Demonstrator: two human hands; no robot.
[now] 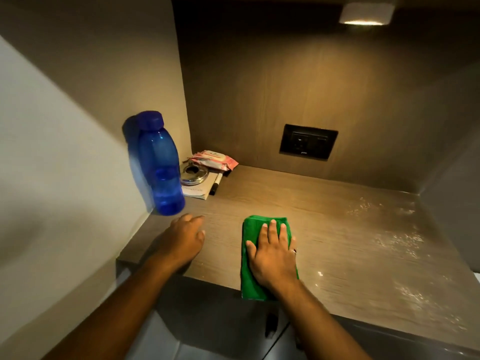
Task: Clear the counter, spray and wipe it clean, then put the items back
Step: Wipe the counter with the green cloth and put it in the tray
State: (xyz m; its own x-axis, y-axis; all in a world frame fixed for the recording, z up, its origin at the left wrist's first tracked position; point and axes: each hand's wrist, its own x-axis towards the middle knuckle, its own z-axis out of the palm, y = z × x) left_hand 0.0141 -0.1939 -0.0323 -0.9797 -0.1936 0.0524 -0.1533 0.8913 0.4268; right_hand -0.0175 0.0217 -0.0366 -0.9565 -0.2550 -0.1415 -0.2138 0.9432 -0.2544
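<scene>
My right hand [272,252] lies flat, fingers spread, pressing a folded green cloth [250,284] onto the wood-grain counter [337,229] near its front edge. The cloth hangs a little over that edge. My left hand [183,239] rests palm down on the counter to the left, holding nothing, just short of a blue plastic bottle [161,167] that stands by the left wall. Wet streaks [389,237] glisten on the counter's right half.
In the back left corner lie a pink wipes packet [215,159], a round metal dish [193,174] on a booklet [197,190], and a black marker [216,183]. A black wall socket [308,142] sits on the back panel. A lamp [365,14] glows overhead.
</scene>
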